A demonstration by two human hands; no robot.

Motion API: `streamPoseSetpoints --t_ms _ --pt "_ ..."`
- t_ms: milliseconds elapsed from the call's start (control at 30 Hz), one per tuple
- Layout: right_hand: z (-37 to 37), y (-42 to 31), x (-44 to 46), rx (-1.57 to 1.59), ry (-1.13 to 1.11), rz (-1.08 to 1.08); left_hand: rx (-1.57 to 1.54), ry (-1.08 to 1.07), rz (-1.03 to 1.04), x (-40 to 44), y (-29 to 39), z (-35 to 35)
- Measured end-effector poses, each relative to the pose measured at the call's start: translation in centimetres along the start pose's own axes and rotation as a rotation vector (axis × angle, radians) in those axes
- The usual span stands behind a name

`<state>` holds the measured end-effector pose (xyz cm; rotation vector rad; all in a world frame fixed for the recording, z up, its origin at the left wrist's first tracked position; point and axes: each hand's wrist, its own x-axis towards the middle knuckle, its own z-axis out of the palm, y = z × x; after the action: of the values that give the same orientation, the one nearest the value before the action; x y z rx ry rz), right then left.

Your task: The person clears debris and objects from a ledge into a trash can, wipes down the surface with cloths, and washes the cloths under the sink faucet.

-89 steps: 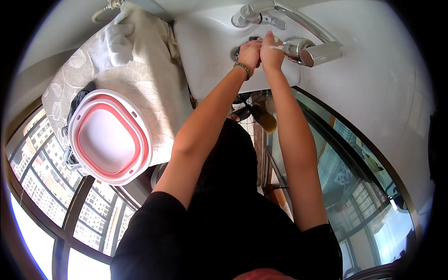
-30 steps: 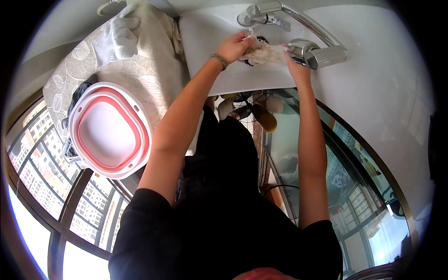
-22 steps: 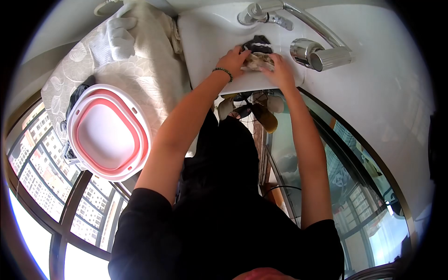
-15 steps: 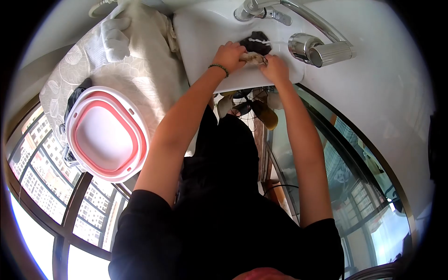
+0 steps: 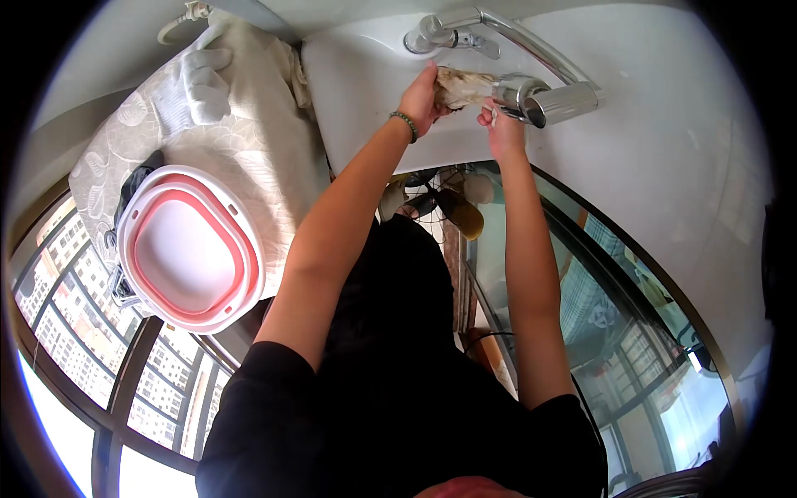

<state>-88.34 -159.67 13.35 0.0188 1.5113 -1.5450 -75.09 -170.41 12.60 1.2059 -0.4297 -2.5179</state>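
A pale cloth piece with brown stains (image 5: 462, 86) is stretched out above the white sink (image 5: 357, 100), close to the chrome faucet (image 5: 519, 91). My left hand (image 5: 422, 101), with a beaded bracelet at the wrist, is closed around the cloth's left end. At the right end, the curled fingers of my right hand (image 5: 502, 129) pinch its edge just below the faucet's spout. The spout partly covers that end. Whether the cloth is a glove or a rag I cannot tell.
To the left, a pink and white basin (image 5: 187, 253) rests on a patterned fabric cover (image 5: 274, 149), with a white glove (image 5: 205, 87) behind it. Below the sink's front edge stands a fan-like object with dark and yellowish blades (image 5: 459, 214). Windows flank both sides.
Both hands have lifted the cloth from the sink bottom up toward the faucet and spread it wider. The dark item behind it no longer shows.
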Motion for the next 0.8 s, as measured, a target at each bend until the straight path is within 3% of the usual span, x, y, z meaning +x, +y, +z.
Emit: streamPoseSetpoints --t_ms 100,200,300,333,433,467,533,567,600,700,733,767,800 --pt "1.7 0.0 -1.7 -0.338 0.06 -0.141 0.299 0.064 0.343 2.4 -2.2 -1.2" --pt "4.4 0.6 -3.3 -0.94 0.023 -0.816 0.506 0.163 0.36 2.2 -2.5 -1.0" --pt "6.4 1.0 -2.9 -1.002 0.094 -0.855 0.159 0.05 0.105 -0.2 -1.5 0.7" --pt "6.8 1.3 -1.6 -0.82 0.214 -0.422 0.118 0.107 0.229 -0.3 -2.7 1.2" --pt "7.0 1.2 1.4 -0.339 0.09 0.096 0.286 0.115 0.329 -1.2 -3.0 0.6" --pt "6.4 1.1 1.1 -0.718 0.059 -0.068 0.24 0.138 0.285 -1.0 -2.5 0.5" --pt "7.0 0.5 -1.5 -1.063 -0.024 -0.258 0.146 0.193 0.194 -1.2 -0.5 0.7" --pt "8.6 -0.6 -3.6 -1.115 -0.001 -0.157 0.125 0.18 0.169 -0.7 -0.2 0.1" --pt "8.3 0.2 -3.6 -1.083 -0.066 -0.238 0.101 0.17 0.147 -0.1 0.0 -0.7" --pt "5.9 2.4 0.6 -0.933 -0.028 0.077 0.143 0.1 0.195 -0.1 -1.0 -0.1" --pt "6.2 2.8 0.7 -0.657 0.182 -0.074 0.226 0.055 0.238 -0.3 -1.8 -0.2" --pt "5.4 2.5 0.3 -0.407 0.14 0.046 0.306 0.013 0.272 -0.8 -2.8 -0.4" --pt "5.3 2.2 -0.3 -0.532 0.122 -0.039 0.312 -0.054 0.219 -0.7 -2.6 -0.6"
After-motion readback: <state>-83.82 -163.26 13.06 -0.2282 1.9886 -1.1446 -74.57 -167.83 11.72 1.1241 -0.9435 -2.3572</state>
